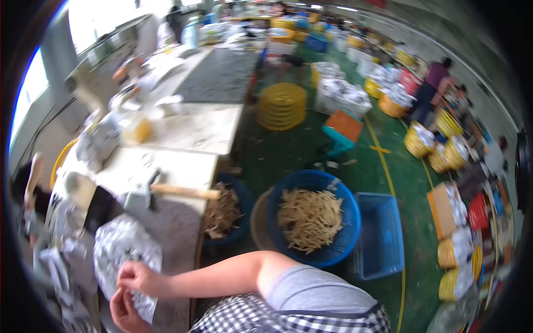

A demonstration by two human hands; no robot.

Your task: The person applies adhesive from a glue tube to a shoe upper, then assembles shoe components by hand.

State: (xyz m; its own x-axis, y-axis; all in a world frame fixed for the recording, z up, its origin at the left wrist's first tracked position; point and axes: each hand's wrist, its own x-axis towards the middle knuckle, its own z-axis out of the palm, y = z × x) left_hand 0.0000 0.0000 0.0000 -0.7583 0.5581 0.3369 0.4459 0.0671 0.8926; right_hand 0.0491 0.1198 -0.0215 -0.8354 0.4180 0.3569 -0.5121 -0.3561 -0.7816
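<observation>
My right hand [140, 278] reaches in across the table on the left, its fingers pinched together. Just below it, my left hand [126, 312] has its fingertips close to the right hand's, also drawn together. Anything between the fingers is too small to make out. Under both hands lies a clear, crinkled plastic bag [125, 238] with pale silvery contents. A hammer [186, 191] with a wooden handle rests beyond the bag, its handle pointing right toward the table edge. A black object [104, 208] stands beside the bag.
On the floor right of the table [194, 130], a blue basket [352, 222] holds many pale, stick-like pieces. An empty blue crate [383, 236] adjoins it. Farther off are stacked yellow baskets [282, 105] and a stool [343, 130]. People work along the right wall among filled baskets.
</observation>
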